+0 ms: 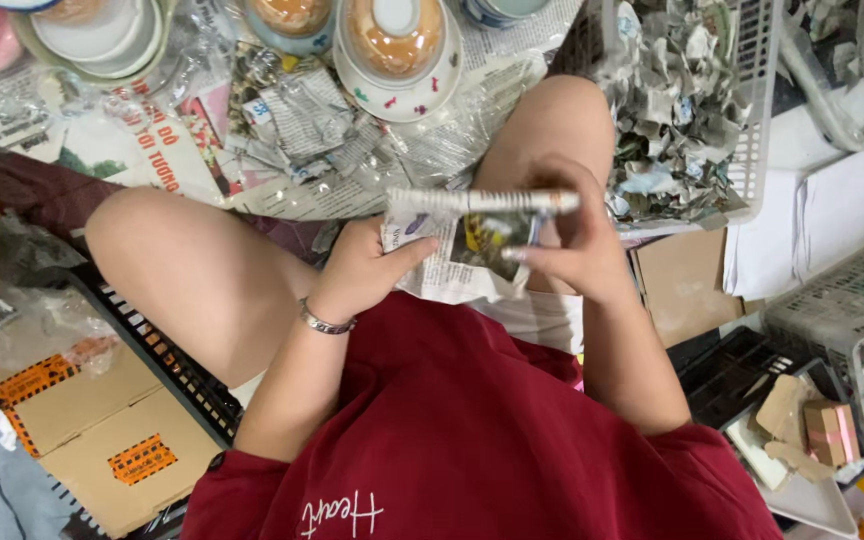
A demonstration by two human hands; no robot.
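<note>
A flat, plate-like item half wrapped in newspaper (pixel 472 235) is held edge-on over my lap, its white rim showing along the top. My left hand (pixel 367 265) grips its left side with the thumb across the paper; a silver bracelet sits on that wrist. My right hand (pixel 567 245) holds the right side, fingers pressing the newspaper against the item. Both hands rest between my bare knees, above my red shirt.
Stacked bowls and plates (pixel 397 45) stand on newspaper sheets ahead. A white basket (pixel 752 150) of crumpled newspaper sits front right. A cardboard box (pixel 102 430) with orange labels lies at my left, grey crates (pixel 832 300) and cardboard scraps at my right.
</note>
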